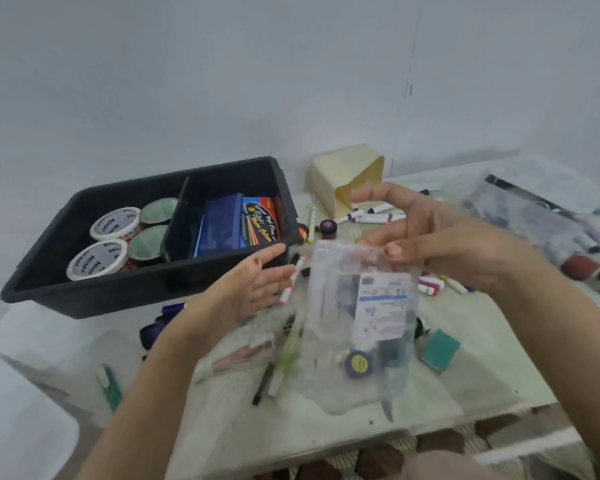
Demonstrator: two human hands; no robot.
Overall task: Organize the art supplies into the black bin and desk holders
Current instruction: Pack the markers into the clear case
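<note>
Black bin, tubs, boxes inside, bag pinched

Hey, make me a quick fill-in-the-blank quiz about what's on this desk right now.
The right hand pinches a clear plastic ____ by its top.
In the black bin, the left compartment holds ____ round tubs.
The cream holder lies tipped on its ____.
Answers: bag, four, side.

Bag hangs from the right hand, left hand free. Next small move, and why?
Probably slide the open left hand under the clear bag to support it: the right hand only pinches its top edge, small items sit low inside, and the black bin is close by.
</note>
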